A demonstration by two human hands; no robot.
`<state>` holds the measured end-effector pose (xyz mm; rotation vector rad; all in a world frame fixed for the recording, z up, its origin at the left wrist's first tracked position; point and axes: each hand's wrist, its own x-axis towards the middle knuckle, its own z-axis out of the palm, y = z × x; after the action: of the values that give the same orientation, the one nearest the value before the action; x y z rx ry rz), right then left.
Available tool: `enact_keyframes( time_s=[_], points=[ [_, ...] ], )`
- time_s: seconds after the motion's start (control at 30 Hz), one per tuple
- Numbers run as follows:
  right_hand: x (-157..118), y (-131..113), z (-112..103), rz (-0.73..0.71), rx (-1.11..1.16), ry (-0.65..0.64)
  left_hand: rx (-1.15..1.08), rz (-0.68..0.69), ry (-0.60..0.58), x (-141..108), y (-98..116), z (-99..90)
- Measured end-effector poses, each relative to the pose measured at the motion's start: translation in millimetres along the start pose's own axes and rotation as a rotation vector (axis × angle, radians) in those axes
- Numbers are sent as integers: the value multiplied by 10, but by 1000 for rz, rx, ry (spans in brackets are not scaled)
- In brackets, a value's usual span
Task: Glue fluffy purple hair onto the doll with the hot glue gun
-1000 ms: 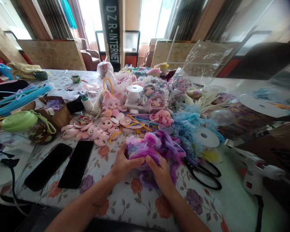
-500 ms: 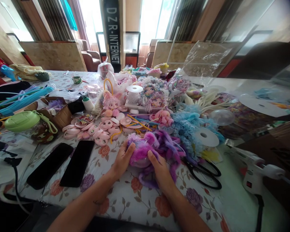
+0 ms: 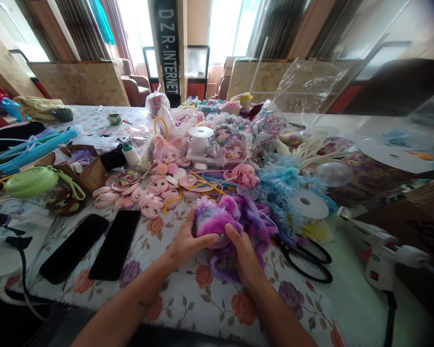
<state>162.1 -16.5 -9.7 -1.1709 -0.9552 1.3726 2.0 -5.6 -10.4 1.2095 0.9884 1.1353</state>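
Observation:
Between my two hands is a fuzzy purple and magenta doll head (image 3: pixel 214 222), tilted with its fluffy side up. My left hand (image 3: pixel 188 241) grips its left side, the thumb stretched across the near edge. My right hand (image 3: pixel 244 250) holds the right side, its thumb pressed on the near edge close to the left thumb. Fingers beneath the head are hidden. A purple fuzzy strand bundle (image 3: pixel 255 221) trails off to the right, beside and under my right hand. Black-handled scissors (image 3: pixel 307 260) lie to the right of it.
Pink doll faces (image 3: pixel 152 206) are heaped left of centre, beyond two black phones (image 3: pixel 74 248). Blue frilly trim (image 3: pixel 285 188) and a white spool (image 3: pixel 309 204) sit right. A glue gun (image 3: pixel 379 255) stands at the right edge. A green-lidded bottle (image 3: pixel 32 182) lies left.
My left thumb has moved right across the near edge of the fuzzy head, toward my right thumb. The head has shifted slightly to the right; both hands keep hold.

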Motion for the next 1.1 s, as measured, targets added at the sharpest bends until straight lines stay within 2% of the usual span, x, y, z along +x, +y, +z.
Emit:
enact_keyframes(
  time_s=[0.17, 0.43, 0.57, 0.77, 0.9, 1.1],
  points=[
    [0, -22, 14, 55, 2, 22, -106, -12, -9, 0, 20, 29],
    [28, 38, -26, 61, -2, -4, -122, -44, 58, -16, 24, 50],
    [23, 17, -18, 43, -40, -1, -185, -99, 44, -10, 50, 49],
    [40, 15, -26, -24, -43, 23, -329, -106, -15, 14, 67, -1],
    [72, 27, -68, -84, -51, 33, -326, -191, 18, 36, 80, -44],
    [68, -129, -95, -158, -257, 84, -385, -161, 52, 55, 79, -5]
  ],
)
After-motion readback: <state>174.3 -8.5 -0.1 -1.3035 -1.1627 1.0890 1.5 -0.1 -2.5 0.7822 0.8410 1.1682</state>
